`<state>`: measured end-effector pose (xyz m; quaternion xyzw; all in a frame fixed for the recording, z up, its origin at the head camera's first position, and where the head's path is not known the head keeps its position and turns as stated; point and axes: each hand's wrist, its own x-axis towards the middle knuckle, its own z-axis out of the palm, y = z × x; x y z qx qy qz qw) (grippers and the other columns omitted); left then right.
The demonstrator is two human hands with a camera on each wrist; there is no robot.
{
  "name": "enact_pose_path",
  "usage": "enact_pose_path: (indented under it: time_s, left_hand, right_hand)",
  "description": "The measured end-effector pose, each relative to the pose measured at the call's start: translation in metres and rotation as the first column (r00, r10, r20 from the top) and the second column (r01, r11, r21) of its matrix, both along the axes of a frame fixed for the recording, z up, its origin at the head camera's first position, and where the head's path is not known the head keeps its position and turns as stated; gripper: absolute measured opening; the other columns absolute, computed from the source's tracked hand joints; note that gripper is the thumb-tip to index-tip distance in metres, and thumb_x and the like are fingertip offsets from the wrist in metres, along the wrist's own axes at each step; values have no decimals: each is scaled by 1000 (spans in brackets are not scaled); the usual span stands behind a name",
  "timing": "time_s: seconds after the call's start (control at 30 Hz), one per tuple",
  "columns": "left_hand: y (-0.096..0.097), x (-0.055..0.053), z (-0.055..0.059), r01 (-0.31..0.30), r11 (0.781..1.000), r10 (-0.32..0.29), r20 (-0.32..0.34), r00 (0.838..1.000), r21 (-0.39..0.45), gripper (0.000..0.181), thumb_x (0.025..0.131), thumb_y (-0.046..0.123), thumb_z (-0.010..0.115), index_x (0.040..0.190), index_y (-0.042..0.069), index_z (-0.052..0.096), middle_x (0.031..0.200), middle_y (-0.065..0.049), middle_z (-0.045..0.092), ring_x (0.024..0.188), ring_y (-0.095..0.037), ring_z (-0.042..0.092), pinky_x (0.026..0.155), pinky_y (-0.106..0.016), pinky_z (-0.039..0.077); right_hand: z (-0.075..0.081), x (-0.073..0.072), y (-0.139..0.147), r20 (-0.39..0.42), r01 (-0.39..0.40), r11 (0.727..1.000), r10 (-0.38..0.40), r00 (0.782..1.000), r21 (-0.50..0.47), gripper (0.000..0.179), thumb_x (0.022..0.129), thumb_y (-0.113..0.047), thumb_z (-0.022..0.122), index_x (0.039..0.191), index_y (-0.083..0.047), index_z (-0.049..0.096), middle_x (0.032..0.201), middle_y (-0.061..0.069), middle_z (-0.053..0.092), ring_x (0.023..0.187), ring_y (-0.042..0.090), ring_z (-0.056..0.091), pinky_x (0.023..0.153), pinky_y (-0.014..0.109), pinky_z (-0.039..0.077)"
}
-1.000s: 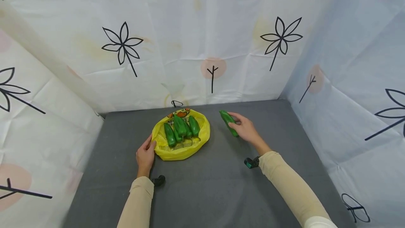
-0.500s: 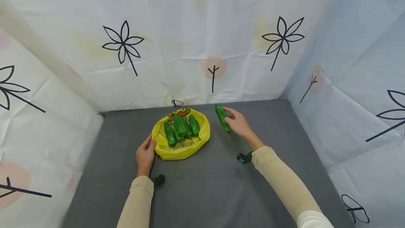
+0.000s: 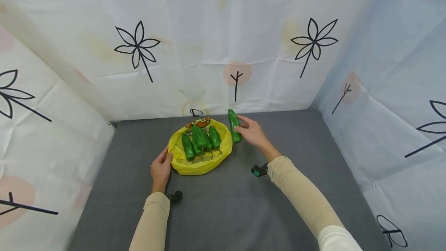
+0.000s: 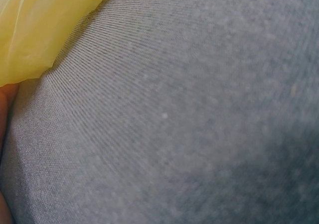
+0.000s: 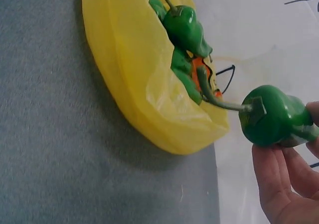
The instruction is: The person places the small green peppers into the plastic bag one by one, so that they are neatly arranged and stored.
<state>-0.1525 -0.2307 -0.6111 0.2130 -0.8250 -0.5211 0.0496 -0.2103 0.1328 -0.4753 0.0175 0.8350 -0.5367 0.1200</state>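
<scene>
A yellow plastic bag (image 3: pixel 195 169) with a rolled-down rim lies on the grey tabletop in the head view, with several green peppers (image 3: pixel 199 136) inside. At the bag's left side, my left hand (image 3: pixel 161 170) holds the rim between thumb and fingers; part of those fingers is hidden behind the plastic. My right hand (image 3: pixel 252 131) pinches one more green pepper (image 3: pixel 233 124), held near upright just beyond the bag's right rim. In the right wrist view this pepper (image 5: pixel 271 117) shows its curved stem pointing toward the bag (image 5: pixel 144 94), with fingers beneath it.
The grey cloth-covered table (image 3: pixel 223 212) extends around the bag. Behind it rises a white patterned fabric wall (image 3: pixel 195 49), with similar fabric at left and right (image 3: pixel 390 88). A dark wrist device (image 3: pixel 259 170) sits on the right wrist.
My right hand has carried the pepper leftward and slightly away from me, up to the bag's right rim, turning it more upright. My left hand keeps its place on the bag.
</scene>
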Motion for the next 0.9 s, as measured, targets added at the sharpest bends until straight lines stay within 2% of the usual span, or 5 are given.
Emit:
enact_pose_path:
  time_s: [0.17,0.43,0.7,0.9]
  left_hand:
    - [-1,1,0,0,1000,0,-8,1000,5,46,101,52,57,146,44,53,139,-2,67,124,-23,61,106,-41,44]
    - [-1,1,0,2,1000,-2,-6,1000,2,46,101,52,58,146,44,53,144,-2,64,135,-25,56,115,-48,41]
    - [0,1,-1,6,1000,-6,-4,1000,13,46,101,55,56,146,47,52,142,-1,65,133,-24,57,113,-46,42]
    - [0,2,0,14,1000,-14,-11,1000,12,47,101,55,56,146,46,51,145,-2,63,138,-25,54,117,-49,40]
  right_hand:
    - [-1,-1,-8,15,-19,998,20,1000,-54,57,100,-35,66,153,-36,47,141,13,64,107,25,72,83,35,62]
    - [-5,-7,-21,3,-21,996,21,1000,-83,55,99,-34,67,152,-31,50,135,14,68,101,24,72,79,32,61]
    - [-12,-11,-37,33,-33,988,38,999,-151,55,100,-31,66,152,-30,49,139,16,64,111,29,71,96,52,58]
    - [-12,-12,-48,30,-47,988,52,998,-146,52,101,-30,66,151,-28,52,138,15,64,114,29,70,93,48,60]
